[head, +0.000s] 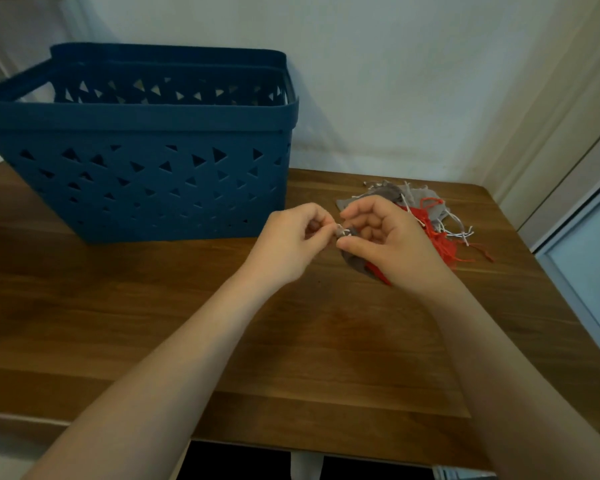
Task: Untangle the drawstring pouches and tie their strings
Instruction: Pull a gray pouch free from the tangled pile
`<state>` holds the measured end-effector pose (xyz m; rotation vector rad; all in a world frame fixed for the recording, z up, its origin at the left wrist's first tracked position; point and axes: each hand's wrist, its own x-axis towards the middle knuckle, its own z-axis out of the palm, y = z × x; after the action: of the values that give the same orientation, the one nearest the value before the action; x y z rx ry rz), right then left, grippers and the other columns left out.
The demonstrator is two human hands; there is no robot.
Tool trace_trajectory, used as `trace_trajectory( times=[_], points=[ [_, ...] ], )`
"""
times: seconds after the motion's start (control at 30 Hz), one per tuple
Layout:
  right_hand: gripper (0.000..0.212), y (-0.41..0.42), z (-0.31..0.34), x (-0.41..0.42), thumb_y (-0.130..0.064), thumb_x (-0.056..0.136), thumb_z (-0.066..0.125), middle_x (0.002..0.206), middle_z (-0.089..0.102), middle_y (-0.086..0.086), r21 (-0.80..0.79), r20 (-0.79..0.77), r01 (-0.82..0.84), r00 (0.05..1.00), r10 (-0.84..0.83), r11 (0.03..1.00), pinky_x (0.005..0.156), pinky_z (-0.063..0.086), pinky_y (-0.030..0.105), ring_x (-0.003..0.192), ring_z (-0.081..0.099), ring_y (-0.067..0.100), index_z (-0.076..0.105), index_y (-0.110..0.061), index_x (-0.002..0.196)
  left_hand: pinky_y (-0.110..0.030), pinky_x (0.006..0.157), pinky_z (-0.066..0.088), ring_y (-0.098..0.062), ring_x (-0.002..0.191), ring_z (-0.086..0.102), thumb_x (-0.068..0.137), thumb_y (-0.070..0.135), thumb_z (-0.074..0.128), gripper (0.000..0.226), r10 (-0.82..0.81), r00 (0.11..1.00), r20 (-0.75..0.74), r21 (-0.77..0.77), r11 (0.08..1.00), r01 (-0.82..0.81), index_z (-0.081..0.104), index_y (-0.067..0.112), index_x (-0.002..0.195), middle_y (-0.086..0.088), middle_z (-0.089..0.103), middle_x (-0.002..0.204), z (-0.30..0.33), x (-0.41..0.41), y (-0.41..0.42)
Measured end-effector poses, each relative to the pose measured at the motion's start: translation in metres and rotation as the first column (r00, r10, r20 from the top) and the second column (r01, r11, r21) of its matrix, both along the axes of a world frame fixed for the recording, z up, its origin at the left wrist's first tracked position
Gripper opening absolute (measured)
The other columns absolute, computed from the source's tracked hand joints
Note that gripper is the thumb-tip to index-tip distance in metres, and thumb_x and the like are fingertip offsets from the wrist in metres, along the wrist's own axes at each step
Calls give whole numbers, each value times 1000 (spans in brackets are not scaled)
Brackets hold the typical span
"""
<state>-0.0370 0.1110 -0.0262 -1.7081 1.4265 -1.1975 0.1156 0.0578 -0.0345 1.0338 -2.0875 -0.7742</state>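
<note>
While both hands (340, 237) pinch its white string (340, 231), the right palm half-hides the grey pouch (355, 263)

Matt blue plastic basket (146, 174), smooth wood-grain table (291, 341), soft grey and red cloth pouches (426, 216).

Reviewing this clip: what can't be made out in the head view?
- Knot state: the white string pinched between the left hand and right hand is too small and finger-covered.
- Grey pouch being held: mostly hidden under the right hand.
- Pouch pile: count unclear, overlapping and partly behind the right hand.
- Blue basket contents: hidden by its wall.
</note>
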Motion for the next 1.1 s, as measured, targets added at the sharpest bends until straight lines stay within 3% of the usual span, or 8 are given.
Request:
trace_trajectory(
  times=[0.13,0.27,0.33,0.5,0.63,0.8,0.87,1.1],
  points=[
    [32,0,-6,12,-12,78,72,83,60,-9,-55,-110,119,986,-125,991,65,50,24,69,57,16,51,-31,92,-32,76,50,-15,84,58,95,21,51,17,132,969,208,-288,955,-68,57,10,107,1,59,93,-2,-4,4],
    [23,3,4,18,-23,88,60,86,66,-12,-12,-49,144,988,-144,990,68,48,11,74,61,-3,57,-27,111,-34,59,46,-24,70,61,97,21,47,16,159,980,122,-373,922,-104,50,8,105,0,55,81,-6,-4,7],
    [19,3,11,17,-22,94,50,84,69,-11,68,54,124,990,-128,990,64,46,8,73,62,-4,64,-27,107,-29,52,42,-21,64,59,97,21,47,16,154,985,82,-416,903,-106,51,7,104,3,52,77,-4,-3,7],
    [18,-3,13,10,-12,91,55,75,70,-4,226,290,-36,956,-32,974,58,39,23,62,58,2,70,-16,101,-32,56,44,-18,67,57,96,23,50,16,106,993,54,-434,898,-72,55,9,101,7,52,77,1,2,2],
    [14,-7,13,12,-9,89,58,66,68,-6,124,201,52,977,-76,991,54,40,21,53,56,-1,67,-19,85,-30,54,43,-13,64,52,93,30,53,21,103,993,54,-491,869,-63,59,10,92,9,51,73,4,8,-5],
    [13,-12,14,0,-16,91,57,79,61,-15,-99,-305,259,911,-277,961,63,37,8,70,55,-5,61,-25,82,-33,56,43,-16,67,53,96,31,49,21,134,975,176,-490,871,-31,60,14,89,9,50,74,3,17,-12],
    [9,-11,12,-2,-15,91,57,81,59,-12,-147,-385,302,859,-336,942,64,34,12,77,54,2,64,-20,88,-31,53,40,-16,64,52,96,30,48,20,151,969,195,-486,873,-38,59,15,89,9,49,69,2,16,-13],
    [19,-11,0,3,-10,90,53,62,60,-4,124,38,346,935,-353,930,49,39,20,51,52,7,60,-19,75,-22,56,42,-8,56,54,98,29,45,20,36,995,92,-76,997,-29,52,22,81,4,56,60,-4,9,-8]
  ],
)
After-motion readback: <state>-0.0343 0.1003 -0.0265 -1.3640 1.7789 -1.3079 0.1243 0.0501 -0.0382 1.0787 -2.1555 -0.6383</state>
